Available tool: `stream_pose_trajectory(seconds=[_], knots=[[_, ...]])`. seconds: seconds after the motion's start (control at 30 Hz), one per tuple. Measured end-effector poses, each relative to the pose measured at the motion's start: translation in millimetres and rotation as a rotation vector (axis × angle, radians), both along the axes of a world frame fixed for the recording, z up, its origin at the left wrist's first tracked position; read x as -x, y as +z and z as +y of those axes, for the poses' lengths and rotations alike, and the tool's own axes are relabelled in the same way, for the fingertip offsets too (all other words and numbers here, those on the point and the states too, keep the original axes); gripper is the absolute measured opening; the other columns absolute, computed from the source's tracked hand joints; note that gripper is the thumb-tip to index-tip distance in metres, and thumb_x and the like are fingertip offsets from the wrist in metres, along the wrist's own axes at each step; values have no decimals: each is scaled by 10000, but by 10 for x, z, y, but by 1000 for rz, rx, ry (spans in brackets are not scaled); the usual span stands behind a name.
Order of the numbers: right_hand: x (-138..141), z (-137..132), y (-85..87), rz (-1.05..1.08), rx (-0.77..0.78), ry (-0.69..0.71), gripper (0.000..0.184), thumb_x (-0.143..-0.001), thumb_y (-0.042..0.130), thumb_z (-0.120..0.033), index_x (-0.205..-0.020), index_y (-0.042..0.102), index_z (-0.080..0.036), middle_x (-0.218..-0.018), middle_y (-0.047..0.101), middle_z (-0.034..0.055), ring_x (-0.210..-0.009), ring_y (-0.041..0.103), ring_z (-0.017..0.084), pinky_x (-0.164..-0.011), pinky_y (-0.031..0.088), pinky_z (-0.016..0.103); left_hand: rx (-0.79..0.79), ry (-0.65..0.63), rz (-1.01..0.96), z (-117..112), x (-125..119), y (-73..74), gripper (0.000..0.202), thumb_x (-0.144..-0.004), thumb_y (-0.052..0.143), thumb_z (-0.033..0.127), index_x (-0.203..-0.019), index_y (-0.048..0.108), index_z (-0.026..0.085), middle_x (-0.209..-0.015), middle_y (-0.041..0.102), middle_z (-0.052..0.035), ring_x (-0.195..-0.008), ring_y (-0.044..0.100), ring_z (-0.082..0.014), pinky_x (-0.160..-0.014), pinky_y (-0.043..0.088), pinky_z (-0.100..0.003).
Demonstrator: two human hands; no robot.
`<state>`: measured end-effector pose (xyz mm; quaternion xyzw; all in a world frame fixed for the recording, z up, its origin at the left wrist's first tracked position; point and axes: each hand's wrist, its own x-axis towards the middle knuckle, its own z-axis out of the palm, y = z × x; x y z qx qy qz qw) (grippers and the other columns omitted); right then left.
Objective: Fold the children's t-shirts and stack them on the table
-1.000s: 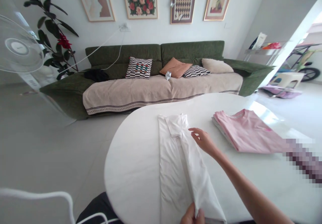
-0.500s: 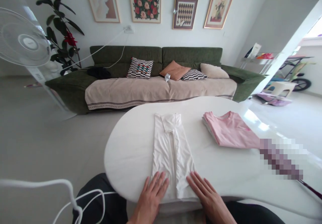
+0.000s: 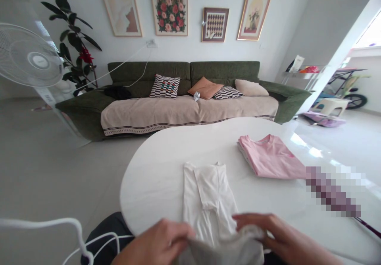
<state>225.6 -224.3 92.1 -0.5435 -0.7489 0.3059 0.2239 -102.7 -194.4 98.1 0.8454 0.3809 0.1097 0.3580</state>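
A pair of thin white trousers [image 3: 212,179] lies on the white table [image 3: 154,165], waist end away from me. Their lower leg ends are raised off the near table edge toward me. My left hand [image 3: 163,239] is closed on the left part of the raised cloth, thumb and fingers pinched. My right hand [image 3: 272,233] grips the bunched cloth on the right side, fingers curled over it. The lifted part looks greyish in shade, and its lowest portion is cut off by the bottom of the view.
A folded pink shirt [image 3: 269,157] lies on top of other folded cloth at the right of the table. A blurred-out purple patch [image 3: 333,193] is beside it. White cables [image 3: 74,227] hang at lower left. Beyond the table stand a green sofa [image 3: 143,78] and a fan [image 3: 37,60].
Both hands were flat on the trouser legs; now they grip the leg ends and have lifted them. The trousers have slid toward me along the table.
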Motion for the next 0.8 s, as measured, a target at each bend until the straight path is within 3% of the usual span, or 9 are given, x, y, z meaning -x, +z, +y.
stream_pose_trajectory(seconds=[0.1,0.2,0.23,0.33,0.47,0.57,0.67,0.73,0.8], knots=[[117,584,199,92,-14,-168,354,-813,511,-408,-1047,580,-152,-1044,592,34,-911,567,213,-772,479,341,-96,213,-132,784,-352,43,257,-846,391,271,-914,621,181,-834,649,5,-760,568,-126,-680,401,-177],[255,1046,115,101,-36,-235,345,-838,497,-362,-1107,511,-146,-1105,531,50,-947,540,193,-791,468,385,-117,512,-66,1517,-623,-346,196,-755,502,206,-903,621,155,-752,634,0,-682,551,-122,-638,397,-186],[287,1155,56,104,-43,-258,339,-839,496,-358,-1109,509,-153,-1113,527,53,-951,538,190,-795,467,384,-107,541,-49,1683,-666,-505,199,-709,540,157,-888,625,141,-737,633,-7,-677,553,-125,-637,399,-190],[335,1384,-119,112,-60,-329,338,-836,497,-366,-1098,523,-154,-1112,531,45,-953,537,200,-795,467,378,-106,577,-32,1929,-665,-871,183,-663,558,104,-826,634,143,-717,631,-3,-681,560,-123,-653,404,-193],[360,1542,-283,121,-69,-399,344,-837,500,-356,-1115,508,-152,-1115,528,58,-951,539,189,-793,468,382,-169,635,-36,1973,-571,-1027,177,-696,558,164,-861,622,158,-869,625,-34,-821,555,-140,-759,397,-222],[369,1608,-327,128,-85,-416,336,-843,493,-349,-1120,502,-159,-1121,525,65,-949,539,178,-797,466,381,-174,654,-17,2024,-576,-1040,242,-634,609,141,-876,623,141,-896,617,-64,-857,548,-173,-791,392,-262],[297,1679,-243,138,-134,-418,350,-825,509,-377,-1082,539,-141,-1103,534,31,-941,539,216,-779,472,370,-136,590,-30,2107,-608,-926,157,-592,637,135,-749,643,141,-677,609,-13,-684,558,-158,-683,421,-249],[185,1705,-97,141,-174,-421,326,-814,521,-374,-1027,561,-130,-1050,556,32,-904,546,205,-758,475,352,-152,550,-78,2144,-615,-711,152,-619,633,171,-769,649,151,-683,611,-1,-667,555,-141,-663,426,-229],[58,1663,107,161,-255,-421,265,-798,533,-353,-947,565,-136,-957,580,47,-847,550,173,-733,475,327,-213,540,-204,2136,-610,-396,237,-684,599,229,-910,630,165,-867,624,-21,-748,560,-130,-693,431,-215]])
